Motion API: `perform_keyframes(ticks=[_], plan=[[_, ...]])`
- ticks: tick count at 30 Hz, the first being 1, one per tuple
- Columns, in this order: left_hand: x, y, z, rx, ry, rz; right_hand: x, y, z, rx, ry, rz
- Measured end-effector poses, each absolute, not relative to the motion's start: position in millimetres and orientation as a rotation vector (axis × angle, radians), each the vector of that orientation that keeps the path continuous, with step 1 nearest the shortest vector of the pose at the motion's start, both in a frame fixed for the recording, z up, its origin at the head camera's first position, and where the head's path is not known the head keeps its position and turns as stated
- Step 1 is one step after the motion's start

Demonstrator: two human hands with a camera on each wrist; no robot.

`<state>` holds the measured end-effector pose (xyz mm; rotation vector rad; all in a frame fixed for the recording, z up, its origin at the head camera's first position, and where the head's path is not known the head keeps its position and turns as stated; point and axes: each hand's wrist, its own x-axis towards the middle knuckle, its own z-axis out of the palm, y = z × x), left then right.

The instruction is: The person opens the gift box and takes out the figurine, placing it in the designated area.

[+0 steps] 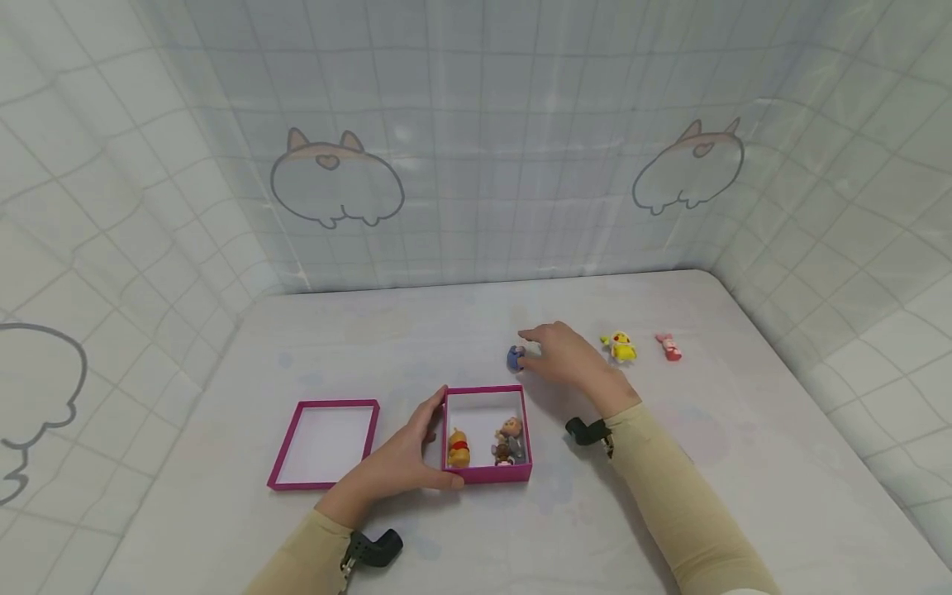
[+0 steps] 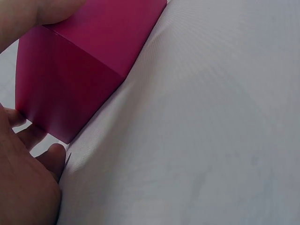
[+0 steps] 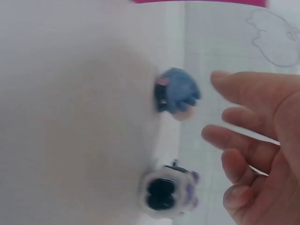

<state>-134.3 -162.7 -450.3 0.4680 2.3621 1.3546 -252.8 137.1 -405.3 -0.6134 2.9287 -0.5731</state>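
My left hand [image 1: 402,459] grips the left side of a magenta open box [image 1: 483,475], thumb at its front and fingers along the far corner. The left wrist view shows the magenta box walls [image 2: 75,89] beside that hand. Inside lie a yellow bear figurine in red [image 1: 459,449] and a few small figurines [image 1: 510,442] at the right. My right hand [image 1: 561,355] reaches over the table with fingers apart beside a blue figurine [image 1: 515,357]. In the right wrist view the blue figurine [image 3: 180,91] stands just off the fingertips. Below it there is a blurred white-and-purple figurine [image 3: 171,192].
A magenta-rimmed white lid [image 1: 327,446] lies left of the box. To the right of my right hand are a yellow figurine [image 1: 620,347] and a pink-and-red one [image 1: 669,347]. Gridded white curtains [image 1: 483,165] enclose the table [image 1: 416,330] at the back and sides.
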Motion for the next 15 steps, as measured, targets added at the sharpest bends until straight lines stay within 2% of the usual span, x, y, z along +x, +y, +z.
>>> perform_keyframes(ticks=[9,15], plan=[[-134.5,-160.7,-448.7,0.463,2.363,1.346,-237.2,157.3,-368.3,-0.765,3.003,-0.875],[-133.9,-161.7,-449.8,0.453,2.363,1.348,-214.0,150.7,-352.9,-0.926,2.969,-0.942]])
